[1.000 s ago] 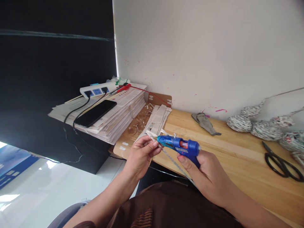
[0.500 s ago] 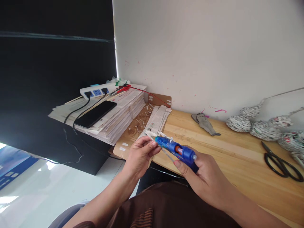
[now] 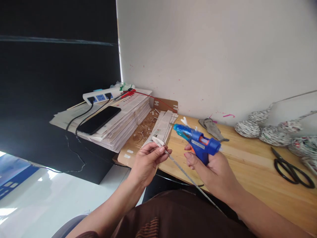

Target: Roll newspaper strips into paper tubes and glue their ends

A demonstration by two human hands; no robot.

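Note:
Between the thumb and fingers of my left hand (image 3: 150, 162) is pinched a thin paper strip (image 3: 184, 172), its flat folded end standing above the fingertips and its narrow length trailing down to the right over my lap. My right hand (image 3: 215, 172) grips a blue glue gun (image 3: 198, 142) by the handle, with the nozzle aimed up and left, apart from the strip. Beyond my left hand, flat newspaper strips (image 3: 162, 127) lie piled on a piece of cardboard (image 3: 128, 152).
A tall newspaper stack (image 3: 128, 124) at left bears a phone (image 3: 100, 119) and a power strip (image 3: 101, 97) with black cords. Black scissors (image 3: 292, 168) lie at right on the wooden table (image 3: 237, 155), near woven paper pieces (image 3: 274, 135). A grey object (image 3: 213, 128) lies by the wall.
My right hand has drawn the glue gun up and right, away from the paper strip. More of the strip's length now shows. My left hand has stayed in place.

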